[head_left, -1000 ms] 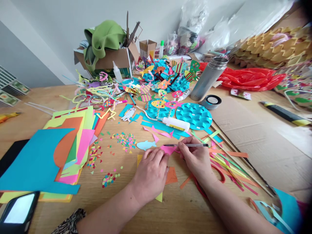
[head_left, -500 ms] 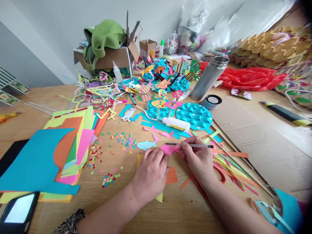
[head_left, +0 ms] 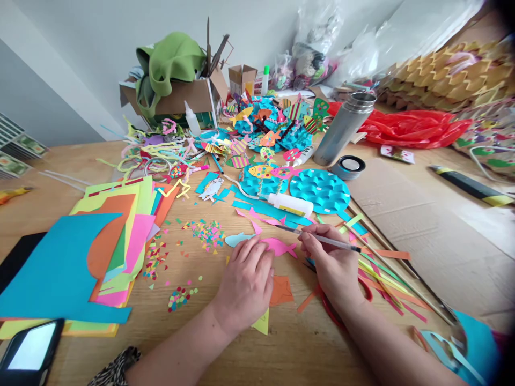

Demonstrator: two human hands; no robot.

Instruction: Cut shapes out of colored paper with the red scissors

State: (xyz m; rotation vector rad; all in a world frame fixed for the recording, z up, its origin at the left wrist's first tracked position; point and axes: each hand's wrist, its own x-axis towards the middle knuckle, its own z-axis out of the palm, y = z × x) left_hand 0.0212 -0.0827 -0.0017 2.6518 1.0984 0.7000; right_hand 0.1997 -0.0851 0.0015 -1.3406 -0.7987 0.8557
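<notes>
My left hand [head_left: 246,281] lies flat, palm down, its fingertips at the left end of a pink paper fish [head_left: 280,247]. My right hand [head_left: 332,257] grips a thin pen [head_left: 338,243], whose tip points left above the pink fish. Partly under my left fingers is a light blue paper fish [head_left: 237,239]. An orange paper piece [head_left: 282,290] with a drawn outline and a yellow piece [head_left: 262,323] lie beside and below my left hand. Red-handled scissors [head_left: 365,289] rest partly hidden under my right hand and forearm.
Coloured paper sheets [head_left: 60,262] and a phone [head_left: 32,347] lie at left, with confetti piles [head_left: 207,233] nearer the middle. Beyond are a glue bottle [head_left: 290,205], blue textured discs [head_left: 319,191] and a metal flask [head_left: 345,128]. Cardboard [head_left: 426,230] and paper strips [head_left: 386,279] are at right.
My left hand has shifted slightly left, showing more of the pink fish and covering more of the blue one. My right hand has moved slightly right and down, and the pen is more tilted.
</notes>
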